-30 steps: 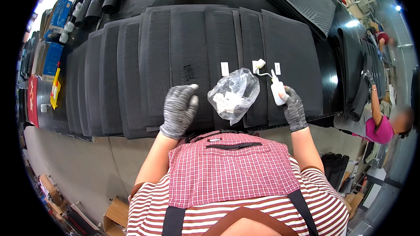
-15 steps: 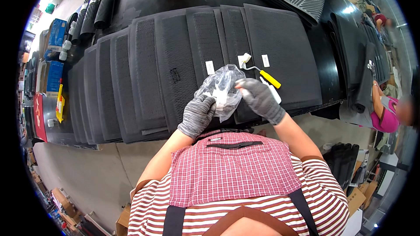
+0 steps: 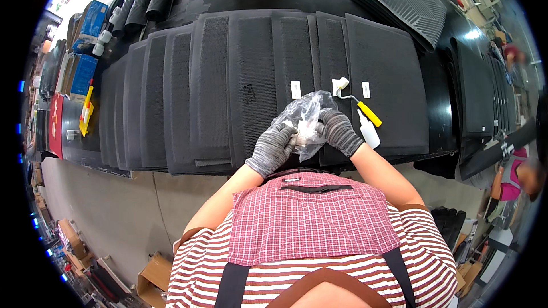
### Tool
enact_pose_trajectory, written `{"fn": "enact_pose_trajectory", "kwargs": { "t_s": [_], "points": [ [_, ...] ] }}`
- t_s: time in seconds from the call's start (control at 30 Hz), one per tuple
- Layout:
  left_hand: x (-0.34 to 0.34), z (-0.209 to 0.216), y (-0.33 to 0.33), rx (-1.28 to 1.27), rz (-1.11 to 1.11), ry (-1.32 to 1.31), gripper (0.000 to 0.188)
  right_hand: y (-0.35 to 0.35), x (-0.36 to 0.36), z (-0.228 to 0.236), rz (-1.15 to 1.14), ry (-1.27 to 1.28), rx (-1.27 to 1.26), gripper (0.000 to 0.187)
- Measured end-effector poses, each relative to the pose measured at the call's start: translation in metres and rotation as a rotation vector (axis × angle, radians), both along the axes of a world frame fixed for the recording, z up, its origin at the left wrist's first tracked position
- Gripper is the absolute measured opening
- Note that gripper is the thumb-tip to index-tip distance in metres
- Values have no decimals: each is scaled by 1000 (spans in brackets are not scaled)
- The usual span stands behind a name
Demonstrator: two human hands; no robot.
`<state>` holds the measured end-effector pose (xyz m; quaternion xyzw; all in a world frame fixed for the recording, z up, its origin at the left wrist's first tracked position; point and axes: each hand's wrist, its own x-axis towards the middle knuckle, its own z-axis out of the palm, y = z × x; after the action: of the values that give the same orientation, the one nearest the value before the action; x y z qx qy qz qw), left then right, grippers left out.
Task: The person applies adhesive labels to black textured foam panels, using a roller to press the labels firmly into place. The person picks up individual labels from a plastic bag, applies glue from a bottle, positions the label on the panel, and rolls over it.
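Note:
Between my two hands, above the black mats, is a crumpled clear plastic bag (image 3: 313, 113) with something white inside. My left hand (image 3: 273, 149), in a grey knit glove, pinches the bag's near left side, with a bit of white at its fingertips. The gloved fingers of my right hand (image 3: 341, 131) are closed on the bag's right side. Overlapping black mats (image 3: 251, 74) lie in a row beneath, some with small white labels (image 3: 295, 89). Right of my right hand lie a white squeeze bottle (image 3: 369, 131) and a small roller with a yellow handle (image 3: 370, 114).
Ridged grey mats (image 3: 402, 3) are stacked at the far right, rolled black mats (image 3: 142, 3) at the far left. Blue boxes (image 3: 84, 75) and a yellow tool (image 3: 86, 115) sit on the left end. A co-worker (image 3: 508, 179) handles a dark roll at the right.
My right hand has come down and closed on the bag, where before it was lifted beside it. The view has shifted a little. At the right, the co-worker's dark roll has swung outward.

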<state>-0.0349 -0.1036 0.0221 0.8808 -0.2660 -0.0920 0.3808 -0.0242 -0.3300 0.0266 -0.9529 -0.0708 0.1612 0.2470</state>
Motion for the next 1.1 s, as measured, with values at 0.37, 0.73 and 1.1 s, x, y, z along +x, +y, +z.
{"fn": "enact_pose_trajectory", "kwargs": {
  "t_s": [0.37,0.73,1.1],
  "points": [
    [10,25,2,-231,127,399,22,-39,-11,58,-515,49,579,16],
    [41,81,12,-666,177,1139,30,11,-12,75,158,-504,561,18],
    [32,64,32,-617,350,625,20,53,33,73,14,-378,438,26]
  ]
}}
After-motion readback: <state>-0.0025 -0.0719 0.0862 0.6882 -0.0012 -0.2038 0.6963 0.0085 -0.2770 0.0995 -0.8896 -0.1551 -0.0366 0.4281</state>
